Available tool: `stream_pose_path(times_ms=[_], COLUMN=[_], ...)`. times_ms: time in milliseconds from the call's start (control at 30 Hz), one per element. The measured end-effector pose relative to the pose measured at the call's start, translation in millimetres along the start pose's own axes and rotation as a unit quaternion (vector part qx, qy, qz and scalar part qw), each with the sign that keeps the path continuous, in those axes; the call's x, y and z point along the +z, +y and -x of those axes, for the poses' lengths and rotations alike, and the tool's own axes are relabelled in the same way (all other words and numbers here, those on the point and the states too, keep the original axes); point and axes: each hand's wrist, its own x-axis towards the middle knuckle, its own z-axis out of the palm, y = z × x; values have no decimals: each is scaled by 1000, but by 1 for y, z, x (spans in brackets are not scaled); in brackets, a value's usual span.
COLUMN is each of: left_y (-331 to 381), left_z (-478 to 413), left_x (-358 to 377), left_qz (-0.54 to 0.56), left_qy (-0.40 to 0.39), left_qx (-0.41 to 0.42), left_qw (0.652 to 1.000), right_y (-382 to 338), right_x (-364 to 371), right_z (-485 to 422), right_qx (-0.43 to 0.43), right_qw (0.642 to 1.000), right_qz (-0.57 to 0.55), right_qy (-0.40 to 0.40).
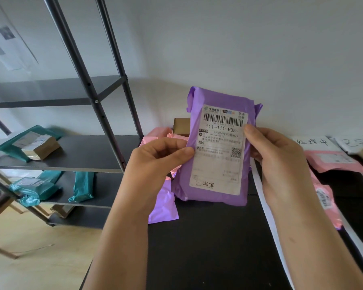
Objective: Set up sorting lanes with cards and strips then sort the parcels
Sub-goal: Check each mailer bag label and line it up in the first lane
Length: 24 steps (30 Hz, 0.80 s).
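Nearest the camera, two bare forearms are raised from the lower edge of the view. The left hand (155, 160) and the right hand (281, 162) are both clamped on one purple parcel (220, 97). The parcel is held upright in the air above the black table (208, 248), with its face turned to the camera. The left thumb is pressed across the parcel's left edge at about mid-height, and the left fingers are curled behind it. The right thumb is laid higher up, on the right edge of the white shipping label (218, 162), and the other right fingers are wrapped behind the parcel. The hands are kept apart by the parcel's width. On the label a barcode, the code 111-111-H05 and a QR square can be read. Below the held parcel a second purple mailer (164, 206) is seen lying flat on the table. Pink mailers (159, 132) and a brown cardboard box (181, 124) are piled against the wall behind the left hand. To the right a white strip (268, 206) is laid along the table from back to front. Beyond it a handwritten card (311, 141) is placed at the wall, with a pink parcel (331, 162) just before it. Another pink packet (327, 201) lies nearer, beside the strip. On the left, teal parcels (36, 187) are stored on a dark metal shelf rack (82, 151).
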Motion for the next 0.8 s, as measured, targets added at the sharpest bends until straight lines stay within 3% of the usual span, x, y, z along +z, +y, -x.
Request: stream_pose_path(times_ms=[133,467,800], left_y=[2,-1,-9], left_z=[4,1,0], left_x=[2,6,3], left_qz=[1,44,61], left_qy=[-1,149,163], left_qx=[13,-49,-89], left_qw=[1000,987,981], right_y=[-4,-3,-2], right_x=[-2,7,13], right_z=[2,10,11], right_qx=[-1,77,157], right_qw=[1000,984,981], right_qz=[9,130,112], right_qy=[-9,-97,-15])
